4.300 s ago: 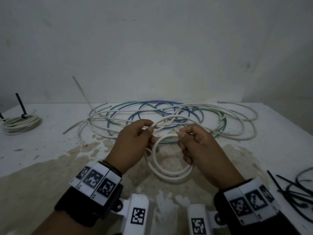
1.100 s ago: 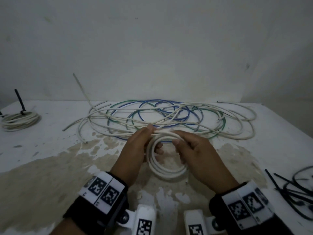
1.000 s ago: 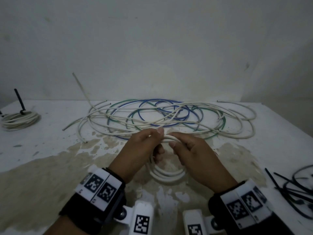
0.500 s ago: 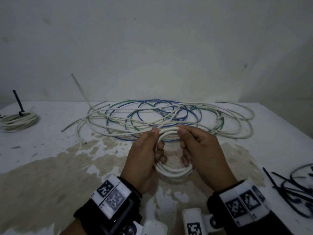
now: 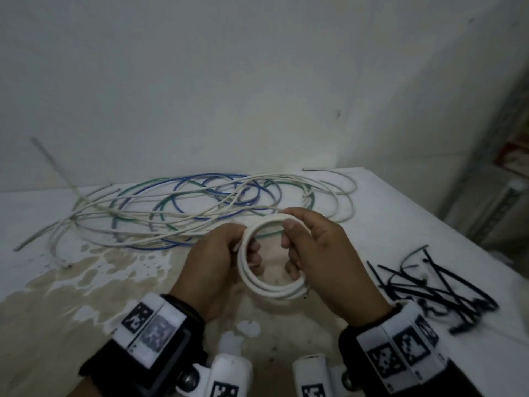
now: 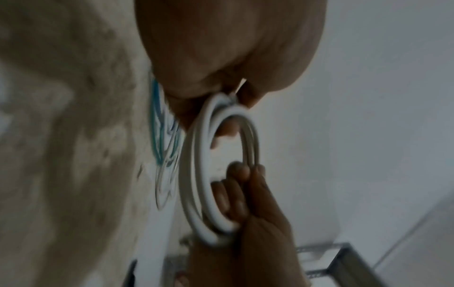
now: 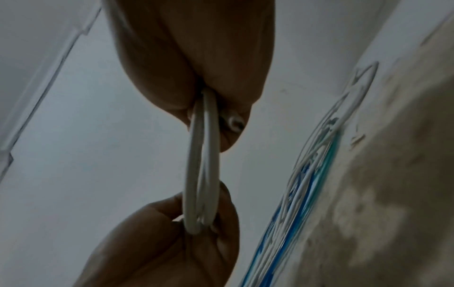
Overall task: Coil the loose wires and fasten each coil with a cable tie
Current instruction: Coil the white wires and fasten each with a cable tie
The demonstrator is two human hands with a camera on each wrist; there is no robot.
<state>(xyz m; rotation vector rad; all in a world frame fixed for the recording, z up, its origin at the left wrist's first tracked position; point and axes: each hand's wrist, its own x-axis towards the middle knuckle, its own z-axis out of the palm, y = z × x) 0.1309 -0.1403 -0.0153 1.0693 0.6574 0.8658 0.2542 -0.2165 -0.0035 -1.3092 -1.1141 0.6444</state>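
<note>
Since the earlier frame your view has turned right, so the black cable ties [image 5: 432, 285] now show fully at the right edge. Your left hand [image 5: 211, 267] and right hand [image 5: 320, 253] both pinch the white coil [image 5: 269, 286], held above the stained surface [image 5: 86, 296] at lower centre. I judge the wire stiff and springy, so it may open. Keep one hand gripping where the loose end crosses the loops.
</note>
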